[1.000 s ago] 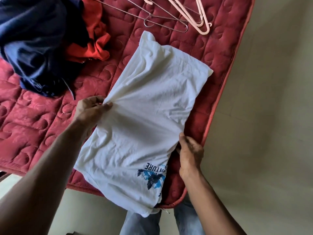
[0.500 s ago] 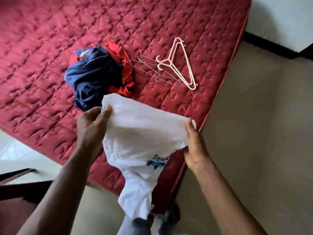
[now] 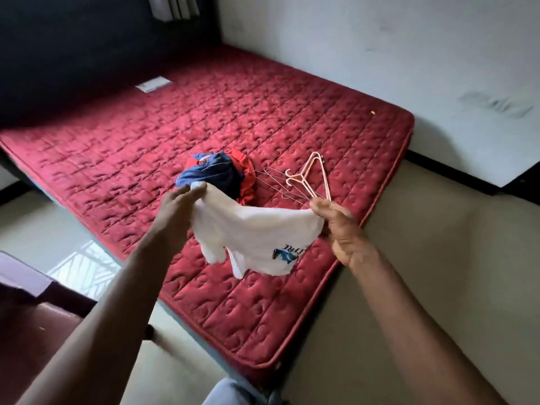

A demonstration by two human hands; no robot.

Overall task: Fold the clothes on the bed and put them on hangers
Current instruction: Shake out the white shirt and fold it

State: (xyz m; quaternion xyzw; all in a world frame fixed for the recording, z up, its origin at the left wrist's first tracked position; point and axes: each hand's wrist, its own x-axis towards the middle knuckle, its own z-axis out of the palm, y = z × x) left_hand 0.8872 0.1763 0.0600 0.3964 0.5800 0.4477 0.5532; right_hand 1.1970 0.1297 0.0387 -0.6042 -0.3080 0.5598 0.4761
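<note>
A white T-shirt (image 3: 251,235) with a blue print hangs in the air above the red mattress (image 3: 146,147), stretched between both hands. My left hand (image 3: 178,206) pinches its left upper edge and my right hand (image 3: 339,226) grips its right upper edge. Behind the shirt a heap of navy and red clothes (image 3: 219,175) lies on the mattress. To its right lie pink plastic hangers (image 3: 309,179) and thin wire hangers (image 3: 271,179).
The mattress corner (image 3: 263,363) points toward me, with beige floor (image 3: 423,258) to the right and a pale wall (image 3: 380,48) beyond. A dark headboard (image 3: 73,54) runs along the far left. Dark furniture (image 3: 26,317) stands at lower left.
The white T-shirt went from lying on the mattress to hanging in the air between both hands. The view has tilted up and now takes in the whole bed.
</note>
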